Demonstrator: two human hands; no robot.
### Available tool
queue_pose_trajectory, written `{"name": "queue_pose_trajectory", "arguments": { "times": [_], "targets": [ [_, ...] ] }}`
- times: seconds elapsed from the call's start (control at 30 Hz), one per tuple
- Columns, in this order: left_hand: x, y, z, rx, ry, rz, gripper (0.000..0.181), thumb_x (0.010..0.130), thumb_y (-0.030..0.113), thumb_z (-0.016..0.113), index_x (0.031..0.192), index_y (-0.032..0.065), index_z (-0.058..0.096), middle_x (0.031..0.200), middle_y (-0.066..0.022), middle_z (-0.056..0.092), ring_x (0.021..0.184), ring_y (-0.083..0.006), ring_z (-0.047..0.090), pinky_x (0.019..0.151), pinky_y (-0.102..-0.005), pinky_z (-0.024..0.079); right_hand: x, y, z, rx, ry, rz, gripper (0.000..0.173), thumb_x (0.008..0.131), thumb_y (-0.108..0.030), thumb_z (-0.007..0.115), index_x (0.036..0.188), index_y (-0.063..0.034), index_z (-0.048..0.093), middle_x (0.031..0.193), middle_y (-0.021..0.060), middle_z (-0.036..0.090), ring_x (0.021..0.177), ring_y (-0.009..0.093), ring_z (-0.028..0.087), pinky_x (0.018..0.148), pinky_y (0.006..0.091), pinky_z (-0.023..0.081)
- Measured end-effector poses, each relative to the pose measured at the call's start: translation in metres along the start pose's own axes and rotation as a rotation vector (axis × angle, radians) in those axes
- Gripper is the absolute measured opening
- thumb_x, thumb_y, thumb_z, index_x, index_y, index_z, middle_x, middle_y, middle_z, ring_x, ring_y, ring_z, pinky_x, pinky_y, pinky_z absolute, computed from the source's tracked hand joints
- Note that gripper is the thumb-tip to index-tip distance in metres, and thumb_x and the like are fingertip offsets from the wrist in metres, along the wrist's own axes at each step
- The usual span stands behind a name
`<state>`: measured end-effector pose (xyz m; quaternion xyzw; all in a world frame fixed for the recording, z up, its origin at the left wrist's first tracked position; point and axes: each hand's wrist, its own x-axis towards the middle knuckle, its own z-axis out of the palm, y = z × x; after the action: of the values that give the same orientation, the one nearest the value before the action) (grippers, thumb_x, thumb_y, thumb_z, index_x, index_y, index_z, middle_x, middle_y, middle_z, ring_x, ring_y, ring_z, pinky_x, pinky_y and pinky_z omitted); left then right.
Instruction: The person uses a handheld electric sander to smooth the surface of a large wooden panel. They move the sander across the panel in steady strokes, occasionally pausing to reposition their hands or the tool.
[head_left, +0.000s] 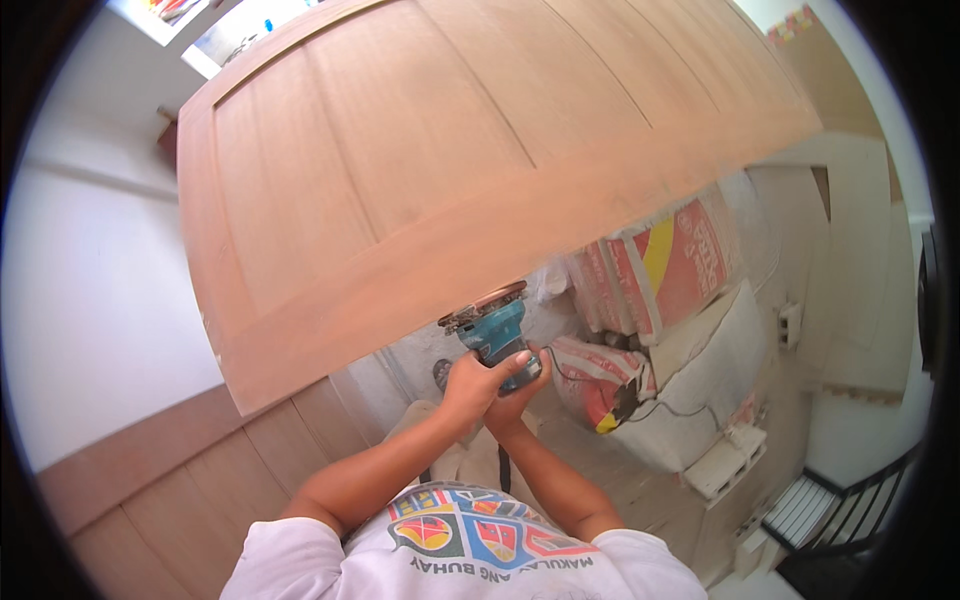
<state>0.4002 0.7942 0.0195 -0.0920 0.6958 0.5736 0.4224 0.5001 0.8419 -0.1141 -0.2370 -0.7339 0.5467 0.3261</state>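
Observation:
Both of my hands are closed around a teal and black corded power sander (495, 330). My left hand (469, 386) is wrapped on the left side of its body, thumb across the top. On the other side, my right hand (525, 386) grips the black rear end. The sander's disc sits at the near edge of a large wooden door panel (420, 255) with long grooves; whether it touches the edge I cannot tell. The panel lies raised in front of me, with dust smears on its border.
Printed cement bags (675, 262) are stacked beneath the panel's right side. A torn bag (592, 375) lies near the cord (675, 409). Hollow blocks (726, 463) and a black metal railing (862, 502) are at lower right. Another wooden panel (187, 480) stands at lower left.

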Motion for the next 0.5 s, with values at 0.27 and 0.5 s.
{"name": "queue_pose_trajectory", "arguments": {
  "times": [0.27,0.5],
  "targets": [
    [-0.012,-0.054,-0.026,-0.414,0.179,0.054,0.050,0.089,0.039,0.087,0.109,-0.0058,0.075,0.098,-0.0103,0.078,0.086,-0.0142,0.072,0.078,-0.0299,0.058,-0.010,-0.013,-0.022,-0.154,-0.415,-0.374,0.101,0.081,-0.014,0.088,0.156,-0.0031,0.021,0.150,0.0302,0.037,0.139,0.046,0.042,0.117,0.0583,0.033],
    [-0.022,-0.082,-0.050,-0.633,0.199,0.042,0.057,0.086,0.039,0.089,0.110,-0.0093,0.072,0.100,-0.0121,0.076,0.085,-0.0155,0.072,0.078,-0.0305,0.058,0.006,-0.038,-0.034,-0.087,-0.800,0.057,0.095,0.082,-0.013,0.089,0.156,-0.0021,0.030,0.149,0.0255,0.048,0.137,0.039,0.052,0.114,0.0482,0.042]
  ]
}}
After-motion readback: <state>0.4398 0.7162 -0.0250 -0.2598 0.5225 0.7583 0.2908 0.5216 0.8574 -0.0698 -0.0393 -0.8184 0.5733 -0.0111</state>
